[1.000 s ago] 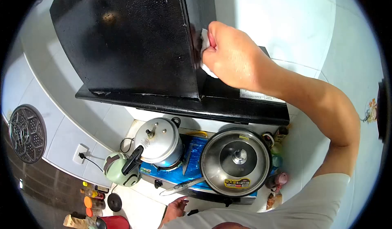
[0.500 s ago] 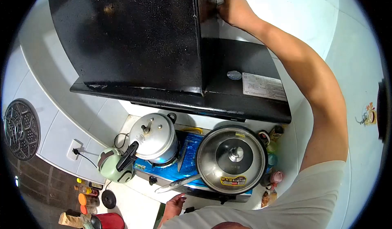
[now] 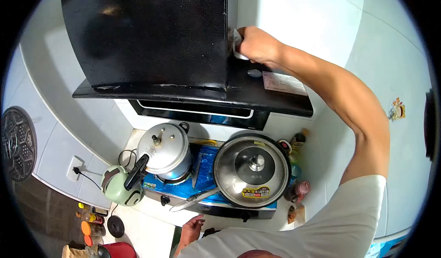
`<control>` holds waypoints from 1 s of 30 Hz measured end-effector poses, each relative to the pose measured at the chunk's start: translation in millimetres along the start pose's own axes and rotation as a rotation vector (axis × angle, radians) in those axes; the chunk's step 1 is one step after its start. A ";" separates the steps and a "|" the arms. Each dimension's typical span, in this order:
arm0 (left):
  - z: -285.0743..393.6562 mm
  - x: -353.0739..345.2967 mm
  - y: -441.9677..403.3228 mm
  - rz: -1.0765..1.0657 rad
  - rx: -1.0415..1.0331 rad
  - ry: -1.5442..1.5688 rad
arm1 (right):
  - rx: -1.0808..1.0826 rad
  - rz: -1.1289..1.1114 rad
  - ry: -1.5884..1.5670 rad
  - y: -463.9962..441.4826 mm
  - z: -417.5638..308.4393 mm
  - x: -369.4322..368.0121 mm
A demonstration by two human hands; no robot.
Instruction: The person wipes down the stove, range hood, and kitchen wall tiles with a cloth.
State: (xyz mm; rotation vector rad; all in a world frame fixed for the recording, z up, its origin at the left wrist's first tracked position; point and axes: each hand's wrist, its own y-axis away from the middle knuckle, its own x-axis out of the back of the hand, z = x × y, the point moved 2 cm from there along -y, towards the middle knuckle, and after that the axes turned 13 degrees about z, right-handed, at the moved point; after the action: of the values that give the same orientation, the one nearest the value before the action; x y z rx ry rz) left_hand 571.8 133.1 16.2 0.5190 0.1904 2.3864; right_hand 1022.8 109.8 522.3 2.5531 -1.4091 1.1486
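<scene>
My right hand (image 3: 258,45) is closed on a crumpled white cloth (image 3: 237,44), pressed against the right side of the black range hood (image 3: 151,37). Whether it is fabric or paper I cannot tell. Just below the hand, the hood's lower ledge carries a silver oval sticker (image 3: 254,73) and a white label (image 3: 284,83). My left hand (image 3: 190,229) hangs low near the counter's front edge, below the wok's handle. Its fingers are loosely bent and slightly apart, with nothing seen in them.
Under the hood, a pressure cooker (image 3: 164,148) and a lidded wok (image 3: 251,170) stand on a blue-covered gas stove (image 3: 202,168). A green kettle (image 3: 120,184) sits to the left. Bottles and jars (image 3: 301,189) line the right wall; more jars (image 3: 92,228) stand lower left.
My right hand has moved down the hood's side with the cloth, closer to the ledge. The view has shifted, so more of the hood's underside shows. My left hand stays low.
</scene>
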 end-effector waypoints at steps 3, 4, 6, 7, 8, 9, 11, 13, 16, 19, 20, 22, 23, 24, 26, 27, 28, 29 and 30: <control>-0.9 -3.4 -8.5 -0.066 -0.066 -0.049 | 0.307 0.083 0.176 60.6 -22.3 -0.1; 0.0 -3.7 -9.5 -0.073 -0.081 -0.040 | 0.455 0.085 0.198 70.2 -21.2 -1.0; 11.0 1.5 -8.1 -0.070 -0.079 -0.048 | 1.354 0.226 0.529 81.4 -20.2 -0.2; 16.5 0.8 -12.4 -0.067 -0.080 -0.049 | 1.199 0.246 0.415 83.6 -15.5 1.2; 14.6 -0.2 -15.7 -0.068 -0.083 -0.043 | 1.321 0.255 0.521 77.8 -14.4 1.2; 7.5 3.6 -14.5 -0.049 -0.068 -0.013 | 1.436 0.260 0.626 73.0 -12.1 0.5; 2.4 5.3 -17.7 -0.036 -0.058 0.025 | 1.040 0.209 0.535 56.4 -12.5 -1.9; -0.2 7.7 -17.7 -0.009 -0.027 -0.042 | 0.634 0.166 0.438 42.2 -10.9 -0.8; 8.9 4.0 -13.5 0.002 -0.003 -0.007 | 0.519 0.062 0.629 3.9 -0.6 3.3; 22.5 6.5 -7.5 0.036 0.017 0.029 | 0.808 0.308 0.517 -39.4 32.5 -4.5; 26.5 4.6 -5.0 0.058 0.054 0.046 | 0.919 0.336 0.541 -58.0 46.7 -3.7; 10.3 3.6 -3.2 0.055 0.059 0.024 | 1.011 0.331 0.562 -86.4 64.7 -1.7; -3.0 4.4 -4.2 0.067 0.065 0.007 | 1.116 0.322 0.571 -93.0 63.8 -0.2; -11.2 7.2 -5.4 0.020 0.038 0.115 | 1.058 0.299 0.590 -90.0 61.4 3.3; -21.0 8.3 -1.2 0.002 0.051 0.113 | 1.011 0.282 0.647 -87.1 58.6 8.0; -19.2 8.8 -0.9 -0.008 0.058 0.113 | 0.973 0.271 0.700 -86.6 58.8 9.4; -30.3 9.3 -5.3 -0.018 0.064 0.113 | 0.964 0.274 0.706 -85.1 60.8 8.8; -35.1 8.7 -8.6 -0.025 0.058 0.110 | 0.903 0.283 0.667 -84.5 61.6 8.3; -40.2 9.0 -11.8 -0.010 0.065 0.081 | 0.843 0.293 0.627 -84.8 61.9 8.3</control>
State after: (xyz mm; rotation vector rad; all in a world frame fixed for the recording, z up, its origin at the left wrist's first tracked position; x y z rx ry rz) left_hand 555.9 148.0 -20.7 0.4503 0.3070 2.4002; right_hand 1124.5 133.5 509.5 1.9662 -1.3068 2.7542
